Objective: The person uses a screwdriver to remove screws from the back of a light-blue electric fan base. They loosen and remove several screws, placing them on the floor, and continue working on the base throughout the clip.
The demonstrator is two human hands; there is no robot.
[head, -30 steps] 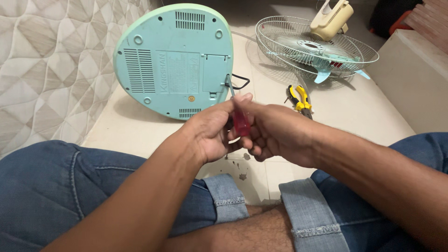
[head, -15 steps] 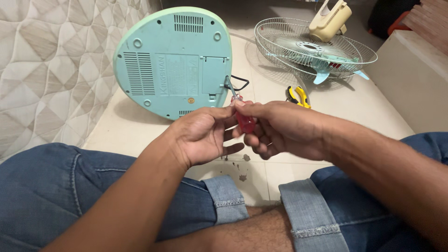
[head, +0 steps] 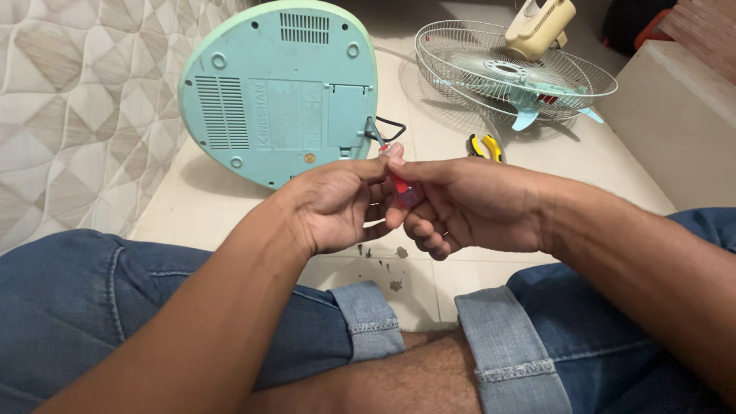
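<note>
A round mint-green fan base [head: 276, 92] stands on edge on the tiled floor, its underside facing me. A red-handled screwdriver [head: 400, 190] points its metal shaft at the base's lower right edge, beside a black cable. My right hand [head: 460, 205] grips the red handle. My left hand [head: 337, 203] pinches the top of the handle with thumb and forefinger; its other fingers are curled loosely below.
A wire fan guard [head: 514, 73] with a pale blue blade and a cream motor housing [head: 540, 27] lies at the back right. Yellow-handled pliers [head: 484, 146] lie behind my right hand. A quilted mattress [head: 84, 100] is on the left, a low ledge [head: 682, 115] on the right.
My hands and the screwdriver have shifted slightly; the left fingers moved up to pinch the handle's top and the right hand's grip has turned on the handle.
</note>
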